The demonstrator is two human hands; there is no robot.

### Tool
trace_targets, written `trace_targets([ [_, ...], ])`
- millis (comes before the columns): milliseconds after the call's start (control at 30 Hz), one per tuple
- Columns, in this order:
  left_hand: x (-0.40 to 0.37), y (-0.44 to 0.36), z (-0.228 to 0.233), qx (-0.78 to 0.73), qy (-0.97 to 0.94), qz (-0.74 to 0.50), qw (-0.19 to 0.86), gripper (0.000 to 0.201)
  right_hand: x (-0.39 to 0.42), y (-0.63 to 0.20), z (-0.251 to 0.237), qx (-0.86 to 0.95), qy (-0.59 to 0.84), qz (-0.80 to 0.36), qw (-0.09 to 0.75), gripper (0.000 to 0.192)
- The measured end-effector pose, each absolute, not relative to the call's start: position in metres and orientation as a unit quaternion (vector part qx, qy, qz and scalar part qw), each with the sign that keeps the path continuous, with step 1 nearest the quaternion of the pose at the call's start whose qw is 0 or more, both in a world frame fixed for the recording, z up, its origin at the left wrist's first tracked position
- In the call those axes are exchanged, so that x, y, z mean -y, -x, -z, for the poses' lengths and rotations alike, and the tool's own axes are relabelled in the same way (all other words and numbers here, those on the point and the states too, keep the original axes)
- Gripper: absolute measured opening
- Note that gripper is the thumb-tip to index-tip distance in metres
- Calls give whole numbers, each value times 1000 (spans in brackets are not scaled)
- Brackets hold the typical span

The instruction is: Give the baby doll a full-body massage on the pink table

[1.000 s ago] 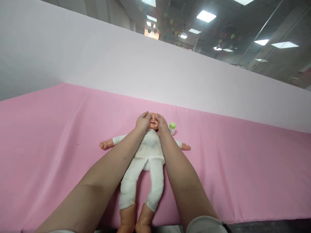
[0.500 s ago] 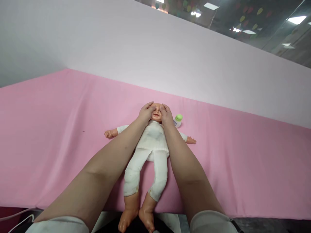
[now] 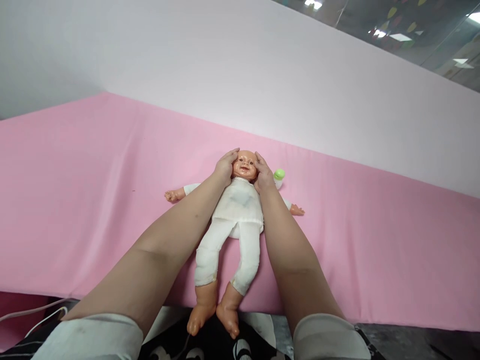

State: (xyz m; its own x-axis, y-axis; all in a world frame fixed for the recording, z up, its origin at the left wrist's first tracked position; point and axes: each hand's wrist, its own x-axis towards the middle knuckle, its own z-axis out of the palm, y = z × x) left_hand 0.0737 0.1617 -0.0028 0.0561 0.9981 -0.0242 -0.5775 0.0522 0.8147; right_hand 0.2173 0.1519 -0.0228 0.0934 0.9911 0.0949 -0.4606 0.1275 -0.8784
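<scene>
A baby doll [image 3: 238,202] in a white top and white trousers lies on its back, its arms spread and its bare feet over the front edge of the pink-covered table. My left hand [image 3: 225,167] rests along the left side of the doll's head, fingers stretched up towards the forehead. On the opposite side, my right hand [image 3: 264,173] lies flat against the head, fingers also extended. The doll's eyes and mouth show between my hands. Just right of my right hand stands a small white bottle with a green cap [image 3: 279,174], partly hidden by that hand.
The pink table cover [image 3: 375,240] reaches to both sides, with a few folds. Behind it rises a pale wall [image 3: 187,60], with a glass pane [image 3: 412,40] at upper right. White cables [image 3: 41,311] hang at the lower left, below the table edge.
Both hands have slid outward from over the doll's eyes to the sides of its head, uncovering the eyes. The view has shifted slightly.
</scene>
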Motion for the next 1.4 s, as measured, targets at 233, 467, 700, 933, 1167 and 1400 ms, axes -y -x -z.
trace_targets([
  [233,-160,-74,1,-341,-389,-581,629,71,-150,-206,17,418,412,-474,657,70],
  [467,-165,-76,3,-343,-384,-587,625,56,-158,-208,26,430,447,-415,666,47],
  [700,-162,-75,-1,-344,-358,-586,640,59,-156,-211,24,386,381,-478,691,51],
  [933,-154,-68,-3,-335,-344,-578,660,71,-149,-213,21,366,358,-513,689,59],
  [1167,-157,-70,-3,-344,-371,-574,643,74,-148,-210,18,414,396,-464,676,64],
  [1400,-163,-70,-2,-376,-398,-561,621,65,-153,-214,19,452,467,-414,638,61],
])
